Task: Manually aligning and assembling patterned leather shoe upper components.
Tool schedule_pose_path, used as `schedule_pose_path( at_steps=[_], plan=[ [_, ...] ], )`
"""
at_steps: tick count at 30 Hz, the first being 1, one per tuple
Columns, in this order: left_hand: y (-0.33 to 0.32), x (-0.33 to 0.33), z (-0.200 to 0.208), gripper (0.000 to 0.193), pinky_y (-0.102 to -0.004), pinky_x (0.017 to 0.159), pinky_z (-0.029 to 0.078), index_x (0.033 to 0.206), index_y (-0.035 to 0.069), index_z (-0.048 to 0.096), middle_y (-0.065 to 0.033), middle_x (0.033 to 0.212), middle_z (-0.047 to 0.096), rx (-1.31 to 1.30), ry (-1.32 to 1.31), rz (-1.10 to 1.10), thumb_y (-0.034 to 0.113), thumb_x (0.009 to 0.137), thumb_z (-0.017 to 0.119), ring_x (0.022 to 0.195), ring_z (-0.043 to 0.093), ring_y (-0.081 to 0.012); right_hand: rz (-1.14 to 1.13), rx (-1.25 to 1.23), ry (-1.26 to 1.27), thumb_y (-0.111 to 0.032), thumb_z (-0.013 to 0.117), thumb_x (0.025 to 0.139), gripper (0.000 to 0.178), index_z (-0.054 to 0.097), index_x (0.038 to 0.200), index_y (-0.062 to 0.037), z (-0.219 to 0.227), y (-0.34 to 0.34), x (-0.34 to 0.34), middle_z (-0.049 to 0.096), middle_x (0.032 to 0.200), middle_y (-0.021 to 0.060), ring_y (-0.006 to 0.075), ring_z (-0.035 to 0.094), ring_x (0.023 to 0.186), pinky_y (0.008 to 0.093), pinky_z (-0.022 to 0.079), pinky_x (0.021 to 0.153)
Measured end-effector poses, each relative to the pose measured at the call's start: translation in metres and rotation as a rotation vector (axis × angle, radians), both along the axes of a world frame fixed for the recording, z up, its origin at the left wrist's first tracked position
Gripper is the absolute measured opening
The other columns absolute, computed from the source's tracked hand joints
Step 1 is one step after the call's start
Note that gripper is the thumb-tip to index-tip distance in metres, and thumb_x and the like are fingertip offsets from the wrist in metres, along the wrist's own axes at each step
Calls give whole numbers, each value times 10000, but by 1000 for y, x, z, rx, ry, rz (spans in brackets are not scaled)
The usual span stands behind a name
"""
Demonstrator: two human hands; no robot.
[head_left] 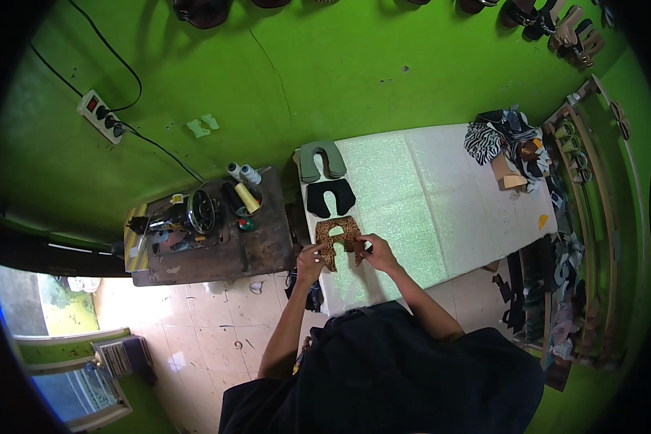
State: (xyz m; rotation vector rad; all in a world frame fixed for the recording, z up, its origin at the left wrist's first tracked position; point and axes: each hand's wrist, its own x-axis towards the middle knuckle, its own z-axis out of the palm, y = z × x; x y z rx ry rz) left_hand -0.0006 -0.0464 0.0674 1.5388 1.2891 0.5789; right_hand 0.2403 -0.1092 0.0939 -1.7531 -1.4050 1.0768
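Both hands [311,265] [379,254] hold brown material [325,230], dark-spotted and cut in curves.

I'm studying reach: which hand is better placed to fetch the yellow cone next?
Probably the left hand: nearer the yellow cone than the right hand, though both hold the spotted piece.

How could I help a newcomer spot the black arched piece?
Find the white table against the green wall. Near its left edge, the black arched piece lies between grey-green arches and brown leopard-print arches, the only plain black one.
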Motion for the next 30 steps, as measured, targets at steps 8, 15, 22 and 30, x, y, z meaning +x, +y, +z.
schedule_pose_path(
  at_steps=[8,15,22,30],
  plan=[
    [34,7,-8,463,-269,731,562,1198,81,689,-126,1162,628,62,-24,-14,-28,749,727,833,698,-178,-26,26,-43,37,718,764,480,617,1227,-40,-14,29,4,614,1178,170,286,670,991,338,574,824],
    [56,10,-30,456,-275,730,565,1199,74,684,-132,1146,623,63,4,-14,-24,756,729,833,701,-195,-13,-23,-55,-10,722,762,466,617,1215,-37,-30,53,6,604,1197,187,344,625,1070,385,512,934],
    [58,9,-46,444,-285,739,573,1182,59,683,-135,1124,620,117,12,-27,-27,748,725,832,703,-213,41,22,-150,-10,733,765,492,613,1240,-58,-50,59,6,625,1151,164,295,650,1016,367,533,883],
    [54,14,-45,569,-311,748,570,1276,52,616,-154,1114,598,131,144,-32,-20,727,749,801,681,-216,79,7,-250,-45,732,760,531,569,1265,-61,-48,62,4,587,1149,192,376,611,1038,429,511,911]
  ],
)
